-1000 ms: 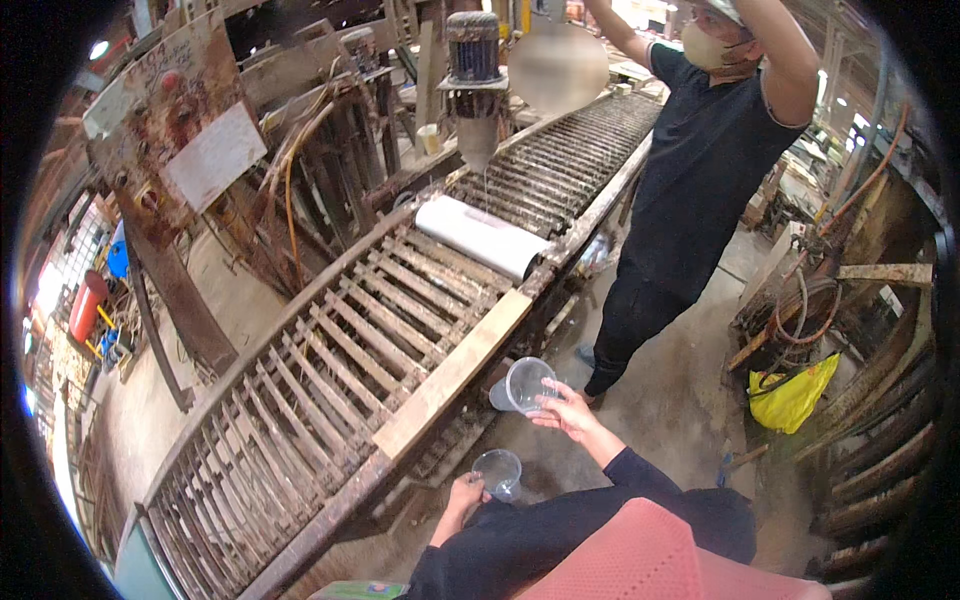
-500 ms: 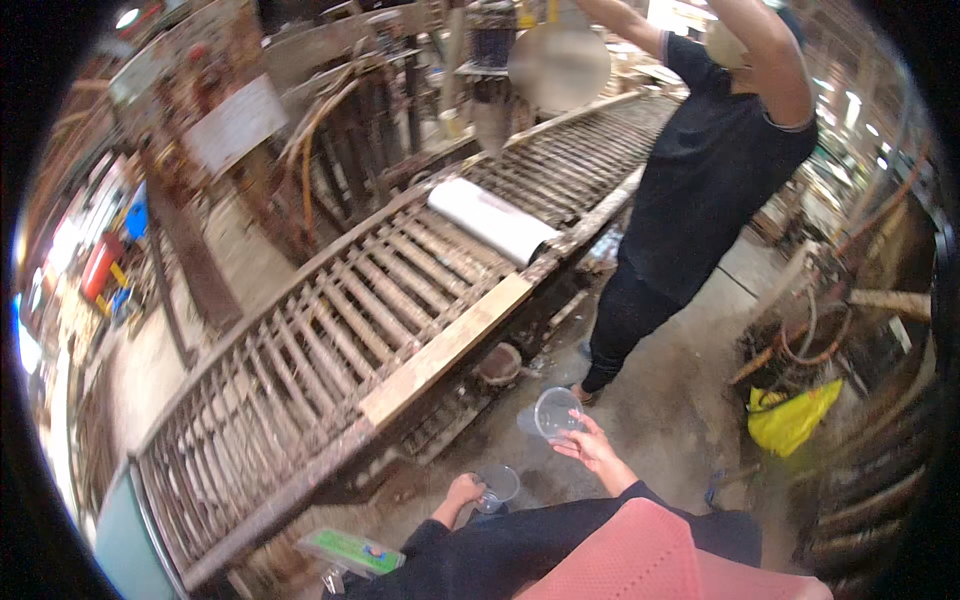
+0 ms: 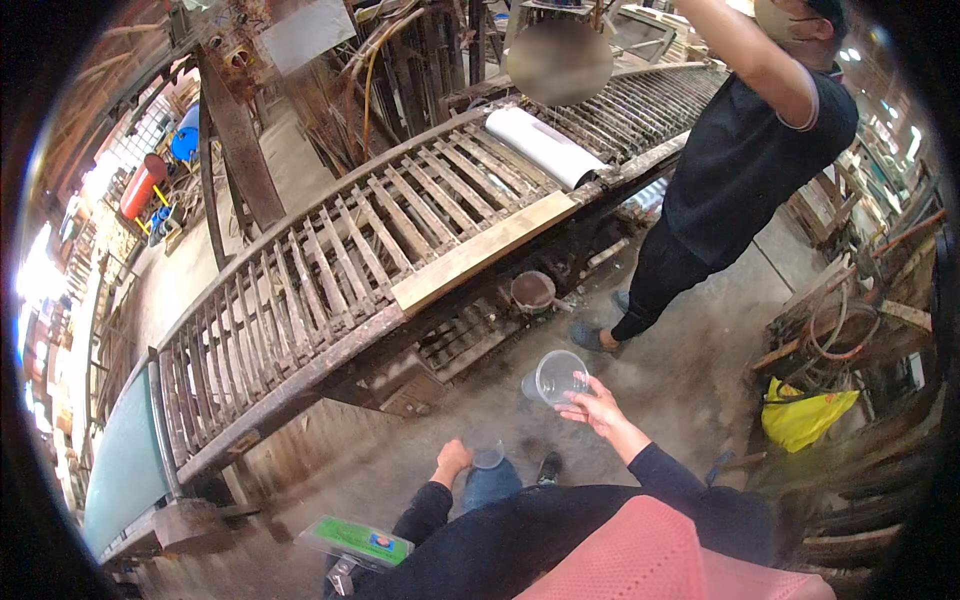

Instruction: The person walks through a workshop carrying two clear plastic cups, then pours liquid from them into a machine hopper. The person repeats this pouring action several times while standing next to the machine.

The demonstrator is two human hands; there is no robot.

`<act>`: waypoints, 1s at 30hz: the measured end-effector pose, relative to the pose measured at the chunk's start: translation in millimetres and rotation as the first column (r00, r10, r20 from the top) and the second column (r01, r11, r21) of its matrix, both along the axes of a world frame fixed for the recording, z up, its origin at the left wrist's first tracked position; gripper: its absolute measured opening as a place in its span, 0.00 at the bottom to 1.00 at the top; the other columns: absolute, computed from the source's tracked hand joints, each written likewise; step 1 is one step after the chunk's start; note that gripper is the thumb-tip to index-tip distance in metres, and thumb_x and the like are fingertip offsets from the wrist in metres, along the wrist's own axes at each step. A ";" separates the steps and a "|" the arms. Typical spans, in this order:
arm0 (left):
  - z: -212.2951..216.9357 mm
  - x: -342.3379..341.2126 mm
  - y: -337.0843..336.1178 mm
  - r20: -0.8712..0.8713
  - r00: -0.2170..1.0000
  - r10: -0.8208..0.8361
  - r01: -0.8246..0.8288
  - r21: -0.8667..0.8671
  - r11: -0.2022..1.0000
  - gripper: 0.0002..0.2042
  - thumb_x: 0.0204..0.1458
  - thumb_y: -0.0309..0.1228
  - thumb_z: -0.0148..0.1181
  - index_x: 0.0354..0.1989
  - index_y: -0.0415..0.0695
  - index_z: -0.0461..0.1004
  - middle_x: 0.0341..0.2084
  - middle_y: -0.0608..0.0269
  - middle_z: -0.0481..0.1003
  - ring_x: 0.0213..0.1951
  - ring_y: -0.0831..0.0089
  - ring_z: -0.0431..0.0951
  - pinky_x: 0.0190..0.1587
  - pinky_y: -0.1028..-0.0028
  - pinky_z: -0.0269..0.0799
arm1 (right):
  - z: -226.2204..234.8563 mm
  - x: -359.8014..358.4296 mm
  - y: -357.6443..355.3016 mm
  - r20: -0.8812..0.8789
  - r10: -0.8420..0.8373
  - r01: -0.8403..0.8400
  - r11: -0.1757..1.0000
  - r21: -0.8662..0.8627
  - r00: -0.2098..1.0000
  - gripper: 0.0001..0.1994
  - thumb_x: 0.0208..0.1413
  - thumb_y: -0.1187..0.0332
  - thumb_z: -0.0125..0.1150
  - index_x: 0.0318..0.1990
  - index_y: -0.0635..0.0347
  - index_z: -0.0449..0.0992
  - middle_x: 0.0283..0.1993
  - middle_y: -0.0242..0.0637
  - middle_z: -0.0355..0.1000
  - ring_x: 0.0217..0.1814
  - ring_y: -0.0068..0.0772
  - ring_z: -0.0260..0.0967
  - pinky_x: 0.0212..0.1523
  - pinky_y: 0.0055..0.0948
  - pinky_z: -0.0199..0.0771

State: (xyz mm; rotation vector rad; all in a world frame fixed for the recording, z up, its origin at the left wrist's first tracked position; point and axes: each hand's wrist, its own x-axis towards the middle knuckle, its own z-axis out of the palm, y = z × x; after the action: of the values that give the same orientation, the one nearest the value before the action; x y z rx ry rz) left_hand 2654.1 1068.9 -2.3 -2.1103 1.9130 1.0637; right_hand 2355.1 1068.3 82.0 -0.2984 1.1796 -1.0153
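Note:
My right hand [image 3: 596, 408] holds a clear plastic cup [image 3: 556, 376] out in front of me, its mouth tipped up and toward me. My left hand [image 3: 452, 461] is lower and closer to my body, closed around a second clear cup [image 3: 488, 456] that shows only partly beside my leg. Both sleeves are dark. A long rusty roller conveyor [image 3: 330, 270] runs diagonally just beyond my hands.
A person in black [image 3: 735, 170] stands at the conveyor's right side with an arm raised. A white roll [image 3: 543, 143] and a pale wooden plank [image 3: 485, 250] lie on the rollers. A yellow bag [image 3: 805, 415] sits at the right, a green box [image 3: 358, 541] near my left leg.
The view has swung left and down, so the conveyor and the person have shifted right. My right hand has carried its cup slightly rightward; my left hand stays low with its cup.

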 end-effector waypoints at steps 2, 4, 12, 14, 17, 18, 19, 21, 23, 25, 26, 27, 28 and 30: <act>6.1 20.8 0.9 -0.024 1.000 -0.012 0.017 0.218 0.976 0.15 0.40 0.38 0.53 0.32 0.41 0.77 0.33 0.49 0.76 0.41 0.54 0.75 0.46 0.63 0.69 | 3.7 18.7 5.0 -0.012 -0.003 0.003 1.000 0.017 1.000 0.27 0.53 0.81 0.46 0.60 0.49 0.51 0.48 0.49 0.64 0.42 0.50 0.72 0.40 0.39 0.77; 13.5 42.9 -1.4 -0.035 0.974 -0.226 0.228 0.211 0.951 0.16 0.39 0.38 0.53 0.33 0.42 0.76 0.34 0.48 0.75 0.41 0.54 0.74 0.45 0.64 0.69 | 8.3 38.9 7.9 -0.059 -0.021 0.024 0.998 0.062 0.998 0.27 0.54 0.81 0.46 0.60 0.49 0.51 0.48 0.49 0.64 0.42 0.51 0.72 0.40 0.40 0.77; 10.9 126.8 -17.9 0.058 0.757 -0.651 0.639 0.144 0.755 0.16 0.34 0.38 0.60 0.30 0.41 0.77 0.32 0.47 0.75 0.39 0.54 0.75 0.43 0.63 0.70 | 15.0 128.5 13.7 0.016 -0.072 0.072 0.997 -0.007 0.997 0.27 0.53 0.79 0.49 0.60 0.51 0.51 0.51 0.51 0.63 0.45 0.49 0.71 0.44 0.38 0.75; 8.7 149.4 -16.8 0.043 0.838 -0.544 0.508 0.300 0.807 0.18 0.30 0.36 0.63 0.32 0.40 0.76 0.33 0.46 0.74 0.40 0.53 0.74 0.43 0.63 0.70 | 11.7 143.0 18.1 -0.003 -0.070 0.070 0.998 0.001 0.998 0.27 0.53 0.78 0.49 0.60 0.51 0.51 0.51 0.50 0.63 0.44 0.49 0.71 0.43 0.37 0.75; 3.2 167.3 -14.7 0.076 0.961 -0.266 0.237 0.270 0.933 0.18 0.29 0.34 0.64 0.31 0.36 0.76 0.34 0.43 0.74 0.40 0.52 0.74 0.42 0.63 0.70 | 7.7 153.2 28.4 -0.002 -0.079 0.079 0.995 0.062 0.997 0.27 0.54 0.81 0.46 0.61 0.51 0.49 0.48 0.50 0.64 0.43 0.51 0.71 0.42 0.39 0.77; 1.3 169.6 -15.5 0.105 0.960 -0.261 0.216 0.315 0.924 0.18 0.30 0.34 0.64 0.31 0.36 0.76 0.34 0.42 0.73 0.40 0.52 0.74 0.42 0.63 0.70 | 7.3 154.3 31.6 -0.006 -0.088 0.088 0.991 0.098 0.996 0.28 0.54 0.81 0.46 0.61 0.51 0.49 0.50 0.51 0.63 0.43 0.51 0.71 0.42 0.39 0.77; -0.9 170.7 -15.0 0.094 0.973 -0.212 0.188 0.215 0.958 0.18 0.31 0.35 0.63 0.31 0.35 0.75 0.34 0.41 0.73 0.41 0.51 0.74 0.42 0.63 0.70 | 6.5 156.9 35.1 0.032 -0.075 0.073 0.996 0.056 0.997 0.28 0.54 0.81 0.46 0.61 0.51 0.49 0.50 0.51 0.63 0.43 0.51 0.71 0.42 0.39 0.77; -7.4 165.1 -13.7 0.066 0.985 -0.162 0.140 0.260 0.955 0.18 0.34 0.36 0.61 0.31 0.33 0.75 0.34 0.40 0.73 0.41 0.51 0.74 0.43 0.63 0.70 | 7.2 155.0 38.7 -0.022 -0.070 0.072 0.993 0.099 0.997 0.28 0.54 0.81 0.46 0.61 0.51 0.49 0.50 0.51 0.62 0.43 0.51 0.71 0.42 0.38 0.77; -13.8 156.0 -10.7 0.017 0.996 -0.092 0.089 0.145 0.986 0.18 0.38 0.41 0.57 0.30 0.37 0.76 0.30 0.44 0.74 0.39 0.54 0.75 0.42 0.64 0.70 | 9.0 153.1 38.7 -0.020 -0.073 0.074 0.997 0.035 0.997 0.28 0.54 0.80 0.46 0.61 0.51 0.49 0.50 0.51 0.62 0.44 0.51 0.71 0.43 0.39 0.76; -16.5 152.0 -3.6 -0.042 0.998 -0.051 0.056 0.127 0.990 0.18 0.40 0.42 0.55 0.30 0.37 0.76 0.31 0.45 0.74 0.40 0.55 0.75 0.43 0.64 0.70 | 11.8 155.1 38.2 -0.015 -0.109 0.110 0.994 0.009 0.994 0.28 0.53 0.80 0.47 0.61 0.51 0.49 0.51 0.51 0.61 0.45 0.51 0.71 0.44 0.39 0.76; -18.0 147.8 2.7 -0.096 0.995 -0.035 0.047 0.130 0.990 0.19 0.40 0.42 0.55 0.31 0.36 0.75 0.33 0.43 0.74 0.42 0.54 0.74 0.44 0.63 0.70 | 13.9 154.2 38.8 -0.009 -0.138 0.138 0.990 0.000 0.990 0.28 0.53 0.80 0.47 0.61 0.51 0.49 0.52 0.51 0.61 0.45 0.51 0.70 0.44 0.39 0.76; -19.2 144.1 11.6 -0.122 0.992 -0.025 0.053 0.224 0.973 0.20 0.40 0.41 0.55 0.32 0.34 0.75 0.35 0.41 0.73 0.43 0.53 0.73 0.45 0.62 0.69 | 16.0 152.8 42.5 -0.029 -0.171 0.171 0.985 0.030 0.985 0.28 0.53 0.80 0.47 0.61 0.51 0.49 0.53 0.52 0.60 0.45 0.51 0.70 0.44 0.40 0.75; -19.8 141.4 18.0 -0.119 0.992 -0.037 0.056 0.161 0.985 0.20 0.40 0.41 0.55 0.32 0.34 0.75 0.35 0.40 0.73 0.43 0.54 0.73 0.44 0.62 0.69 | 17.2 152.2 43.7 -0.029 -0.169 0.170 0.985 0.024 0.985 0.29 0.52 0.81 0.47 0.61 0.52 0.49 0.55 0.53 0.58 0.45 0.51 0.70 0.45 0.40 0.75; -19.5 136.1 28.5 -0.033 0.995 -0.098 0.104 0.261 0.960 0.19 0.40 0.41 0.56 0.32 0.34 0.75 0.35 0.40 0.73 0.43 0.54 0.74 0.44 0.62 0.69 | 20.2 149.2 51.1 -0.018 -0.150 0.149 0.988 -0.038 0.989 0.28 0.52 0.80 0.47 0.61 0.52 0.49 0.56 0.53 0.57 0.45 0.51 0.70 0.45 0.40 0.75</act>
State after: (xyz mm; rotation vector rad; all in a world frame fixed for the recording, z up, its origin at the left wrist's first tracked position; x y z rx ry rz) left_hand 2790.2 1097.4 -21.9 -1.8463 1.7534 1.2425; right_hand 2504.3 1119.4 102.2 -0.2530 1.2170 -1.1681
